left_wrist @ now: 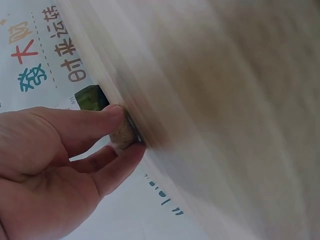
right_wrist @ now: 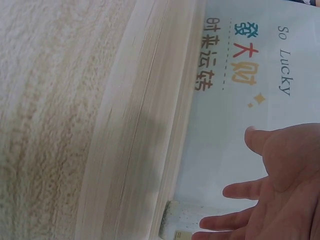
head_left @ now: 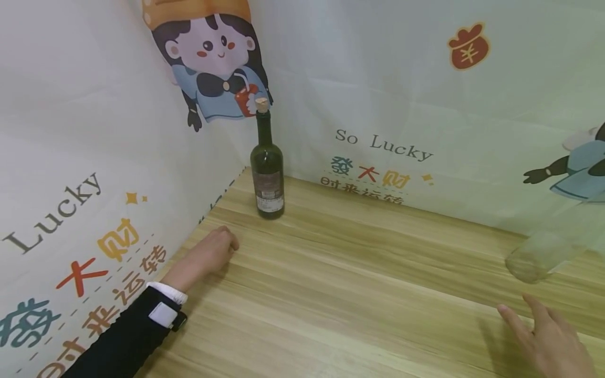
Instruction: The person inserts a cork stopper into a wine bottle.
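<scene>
A dark green wine bottle [head_left: 268, 184] stands upright in the far left corner, a cork [head_left: 262, 104] in its mouth. My left hand [head_left: 215, 249] is low over the table, nearer to me than the bottle. In the left wrist view, its thumb and fingers pinch a small tan, cork-like piece [left_wrist: 123, 137], partly hidden by the fingers; a dark green patch [left_wrist: 90, 98] shows beyond the thumb. My right hand [head_left: 550, 333] is at the right with fingers spread, holding nothing. Just beyond it is a clear glass vessel [head_left: 531, 260], partly behind the fingers [right_wrist: 227, 221] in the right wrist view.
The wood-grain tabletop [head_left: 359, 283] meets two white printed backdrops, one on the left [head_left: 56, 142] and one along the back [head_left: 368, 89]. They form a corner behind the wine bottle. The left sleeve [head_left: 125, 331] lies along the left backdrop.
</scene>
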{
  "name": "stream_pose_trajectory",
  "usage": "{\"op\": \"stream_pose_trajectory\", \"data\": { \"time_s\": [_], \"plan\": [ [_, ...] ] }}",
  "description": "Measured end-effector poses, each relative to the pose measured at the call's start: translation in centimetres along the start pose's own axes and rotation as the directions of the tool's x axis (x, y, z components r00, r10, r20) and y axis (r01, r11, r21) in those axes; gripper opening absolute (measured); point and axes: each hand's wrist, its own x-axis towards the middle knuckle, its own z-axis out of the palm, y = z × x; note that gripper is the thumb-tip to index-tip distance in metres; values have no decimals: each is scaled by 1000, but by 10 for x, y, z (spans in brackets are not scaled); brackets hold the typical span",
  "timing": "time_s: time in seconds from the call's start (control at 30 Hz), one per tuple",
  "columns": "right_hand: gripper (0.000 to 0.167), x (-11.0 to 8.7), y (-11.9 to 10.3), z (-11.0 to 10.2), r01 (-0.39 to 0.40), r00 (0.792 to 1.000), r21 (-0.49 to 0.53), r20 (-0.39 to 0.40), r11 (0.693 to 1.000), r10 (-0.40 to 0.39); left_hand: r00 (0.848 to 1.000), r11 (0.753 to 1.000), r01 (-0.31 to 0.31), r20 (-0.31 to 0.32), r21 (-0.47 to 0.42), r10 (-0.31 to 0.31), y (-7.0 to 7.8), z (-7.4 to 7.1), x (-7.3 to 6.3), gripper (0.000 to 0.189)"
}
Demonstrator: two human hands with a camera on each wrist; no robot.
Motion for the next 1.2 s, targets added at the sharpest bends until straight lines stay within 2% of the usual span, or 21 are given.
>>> {"op": "stream_pose_trajectory", "data": {
  "time_s": [0.33, 0.5, 0.63, 0.73, 0.97, 1.1, 1.2],
  "plan": [
    [90, -3, 0, 0, -2, 1000, 3, 12, 1000, 2, 998, 1000, -27, 58, 9, 27, 5, -5, -3, 20],
    [91, -3, 0, -1, -7, 1000, 1, 28, 1000, 7, 992, 999, -29, 120, -43, 34, 10, -9, -6, 15],
    [92, -3, 0, -2, -18, 999, -5, 35, 1000, 18, 983, 992, -92, 151, -90, 105, 16, -12, -8, 9],
    [92, -4, -1, -3, -31, 999, 2, 31, 1000, 31, 973, 979, -164, 147, -120, 180, 22, -14, -8, 9],
    [91, -4, -1, -5, -24, 1000, 16, 20, 1000, 24, 946, 947, -269, 137, -174, 293, 42, -22, -10, 17],
    [92, -4, -2, -6, -33, 999, 18, 23, 999, 33, 935, 936, -294, 144, -194, 324, 55, -26, -12, 18],
    [91, -4, -2, -6, -26, 1000, 12, 7, 1000, 26, 933, 933, -290, 154, -215, 325, 64, -28, -13, 19]
  ]
}}
